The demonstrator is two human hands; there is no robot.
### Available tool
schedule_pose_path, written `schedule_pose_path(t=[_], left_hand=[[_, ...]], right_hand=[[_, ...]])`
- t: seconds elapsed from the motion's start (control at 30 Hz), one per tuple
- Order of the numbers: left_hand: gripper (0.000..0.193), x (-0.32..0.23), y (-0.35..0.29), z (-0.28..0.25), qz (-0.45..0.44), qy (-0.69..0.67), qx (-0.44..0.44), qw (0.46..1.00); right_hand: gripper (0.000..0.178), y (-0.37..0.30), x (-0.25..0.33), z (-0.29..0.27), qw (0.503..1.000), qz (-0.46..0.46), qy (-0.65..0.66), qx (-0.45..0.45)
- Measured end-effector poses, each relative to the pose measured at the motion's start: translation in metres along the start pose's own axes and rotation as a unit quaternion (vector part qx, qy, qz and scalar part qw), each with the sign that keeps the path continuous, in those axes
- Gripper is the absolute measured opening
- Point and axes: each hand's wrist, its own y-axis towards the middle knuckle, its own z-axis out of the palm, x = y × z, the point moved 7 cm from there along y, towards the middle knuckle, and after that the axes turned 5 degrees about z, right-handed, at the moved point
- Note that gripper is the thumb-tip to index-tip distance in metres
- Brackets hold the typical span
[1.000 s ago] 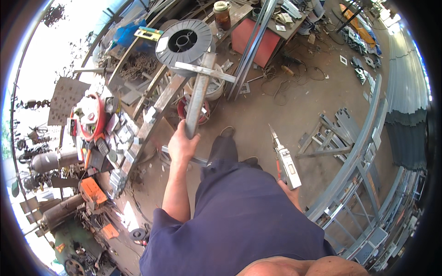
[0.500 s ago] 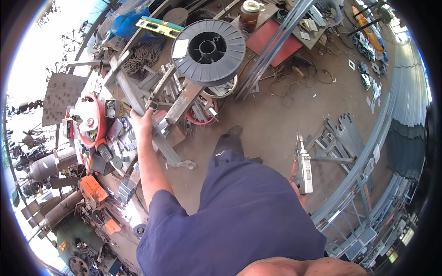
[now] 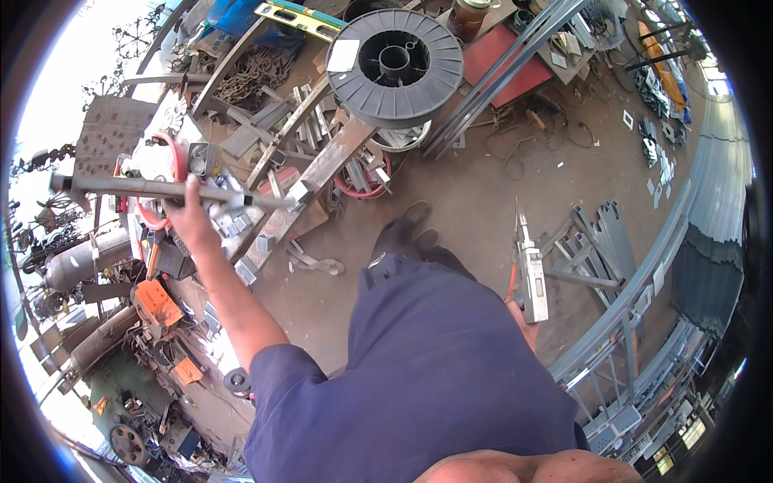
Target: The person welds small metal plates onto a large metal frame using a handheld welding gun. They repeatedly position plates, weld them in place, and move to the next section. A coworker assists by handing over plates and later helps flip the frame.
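Two bare hands show in the head view, the left hand (image 3: pixel 189 224) wrapped around a blurred metal bar (image 3: pixel 153 189) to the left of the black spool (image 3: pixel 394 103) and nearer the person. To the spool's lower right, the right hand (image 3: pixel 527 328) grasps the rear of a pale handheld tool (image 3: pixel 533 278) with a pointed tip, its fingers mostly hidden. Beside the spool's upper left lies a yellow spirit level (image 3: pixel 299 20), and just below it stands a red bucket (image 3: pixel 352 193) with metal offcuts (image 3: pixel 361 173).
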Motion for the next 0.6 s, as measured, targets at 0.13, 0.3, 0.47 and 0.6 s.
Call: schedule_pose_path(t=[0.13, 0.3, 0.47, 0.6], left_hand=[[0.036, -0.021, 0.022, 0.009, -0.081, -0.006, 0.04, 0.996], [0.042, 0.091, 0.043, 0.02, -0.029, -0.028, 0.092, 0.995], [0.035, 0.195, 0.043, 0.027, -0.099, -0.043, 0.089, 0.99], [0.034, 0.245, 0.054, 0.02, -0.119, 0.0, 0.088, 0.989]], right_hand=[[0.035, -0.003, 0.004, 0.017, 0.997, -0.011, 0.076, 0.013], [0.037, 0.016, -0.036, 0.02, 0.998, -0.043, 0.051, 0.007], [0.037, -0.007, 0.012, 0.038, 0.981, 0.021, 0.169, -0.091], [0.033, -0.002, 0.022, 0.053, 0.99, -0.073, 0.072, -0.097]])
